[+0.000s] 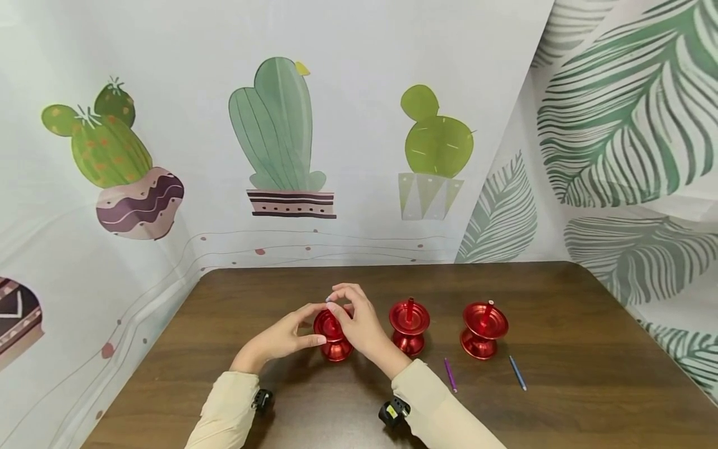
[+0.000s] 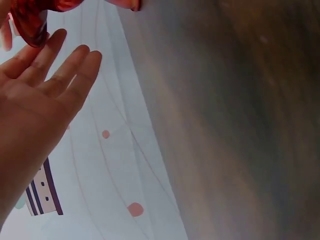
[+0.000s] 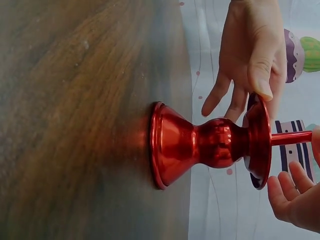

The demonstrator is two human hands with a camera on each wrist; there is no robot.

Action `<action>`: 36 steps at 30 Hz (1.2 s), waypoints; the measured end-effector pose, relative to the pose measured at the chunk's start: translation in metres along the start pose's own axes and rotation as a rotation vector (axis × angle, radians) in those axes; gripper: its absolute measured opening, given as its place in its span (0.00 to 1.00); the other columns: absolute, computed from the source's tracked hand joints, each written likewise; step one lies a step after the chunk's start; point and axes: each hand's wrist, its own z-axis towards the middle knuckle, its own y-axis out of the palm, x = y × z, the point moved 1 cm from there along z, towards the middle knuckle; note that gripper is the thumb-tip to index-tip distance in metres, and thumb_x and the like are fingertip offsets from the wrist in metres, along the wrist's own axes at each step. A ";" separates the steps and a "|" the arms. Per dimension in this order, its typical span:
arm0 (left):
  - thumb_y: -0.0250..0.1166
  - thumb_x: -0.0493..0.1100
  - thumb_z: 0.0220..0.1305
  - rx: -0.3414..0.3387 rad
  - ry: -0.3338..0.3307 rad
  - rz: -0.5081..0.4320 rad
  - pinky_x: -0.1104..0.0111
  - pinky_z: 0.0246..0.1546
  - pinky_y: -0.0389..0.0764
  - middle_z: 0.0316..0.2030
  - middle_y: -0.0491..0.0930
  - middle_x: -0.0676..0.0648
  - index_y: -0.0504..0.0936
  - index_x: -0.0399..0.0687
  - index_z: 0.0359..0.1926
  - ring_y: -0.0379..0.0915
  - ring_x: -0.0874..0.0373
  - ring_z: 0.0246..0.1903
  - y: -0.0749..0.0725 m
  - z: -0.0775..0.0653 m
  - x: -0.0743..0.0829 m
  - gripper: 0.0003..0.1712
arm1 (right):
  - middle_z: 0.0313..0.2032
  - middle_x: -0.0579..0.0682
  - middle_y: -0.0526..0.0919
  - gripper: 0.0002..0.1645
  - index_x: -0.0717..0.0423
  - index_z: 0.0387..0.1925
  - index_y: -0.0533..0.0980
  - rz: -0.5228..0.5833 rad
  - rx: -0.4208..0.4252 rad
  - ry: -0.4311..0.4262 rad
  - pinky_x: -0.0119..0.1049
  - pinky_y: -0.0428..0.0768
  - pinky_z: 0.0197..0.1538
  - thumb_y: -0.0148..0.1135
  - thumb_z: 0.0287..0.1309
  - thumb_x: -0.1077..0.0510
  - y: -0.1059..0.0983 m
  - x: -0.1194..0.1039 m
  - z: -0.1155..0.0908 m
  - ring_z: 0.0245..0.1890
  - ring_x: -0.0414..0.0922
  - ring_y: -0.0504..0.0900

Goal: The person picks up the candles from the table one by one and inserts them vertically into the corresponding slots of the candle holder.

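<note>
A red metallic candle holder (image 1: 336, 352) stands between both hands on the table. My left hand (image 1: 285, 338) holds its dish by the rim, thumb on the near edge. In the right wrist view, the holder's flared foot, rounded stem and dish (image 3: 258, 160) show, with a thin red post (image 3: 291, 138) rising from the dish. At the post's top, my right hand (image 1: 360, 324) pinches a thin stick whose blue tip (image 1: 328, 300) peeks out; the rest is hidden by fingers. The left wrist view shows the left fingers (image 2: 75, 80) extended near the dish.
Two matching red candle holders, one in the middle (image 1: 409, 342) and one on the right (image 1: 479, 344), stand on the brown table (image 1: 561, 324). A purple stick (image 1: 450, 375) and a blue stick (image 1: 518, 373) lie before them. A printed cloth (image 1: 359, 125) hangs behind.
</note>
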 end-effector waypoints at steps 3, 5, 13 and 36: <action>0.67 0.44 0.61 -0.012 -0.017 -0.012 0.47 0.57 0.69 0.60 0.69 0.42 0.62 0.41 0.68 0.68 0.44 0.56 0.000 -0.001 0.004 0.38 | 0.54 0.55 0.74 0.03 0.57 0.39 0.76 -0.009 -0.006 -0.009 0.47 0.78 0.51 0.59 0.64 0.62 -0.001 -0.001 0.000 0.53 0.51 0.75; 0.67 0.45 0.62 -0.017 -0.029 -0.009 0.46 0.58 0.69 0.63 0.66 0.40 0.59 0.39 0.70 0.67 0.43 0.57 0.000 -0.003 0.006 0.40 | 0.54 0.55 0.74 0.04 0.57 0.40 0.76 -0.017 -0.016 0.003 0.46 0.78 0.52 0.59 0.64 0.62 -0.001 -0.002 -0.001 0.53 0.51 0.75; 0.66 0.47 0.62 0.175 -0.052 0.136 0.43 0.57 0.68 0.60 0.71 0.33 0.62 0.34 0.67 0.67 0.38 0.60 0.002 -0.013 0.022 0.38 | 0.56 0.55 0.73 0.18 0.59 0.54 0.73 -0.087 -0.094 0.018 0.51 0.74 0.58 0.59 0.64 0.60 -0.011 -0.004 -0.008 0.58 0.52 0.73; 0.69 0.33 0.57 0.683 0.356 0.376 0.60 0.44 0.80 0.50 0.77 0.47 0.75 0.42 0.57 0.72 0.54 0.50 0.056 0.006 0.108 0.25 | 0.55 0.45 0.80 0.21 0.51 0.58 0.74 -0.154 0.012 -0.173 0.40 0.77 0.56 0.59 0.64 0.63 -0.112 -0.052 -0.058 0.53 0.43 0.79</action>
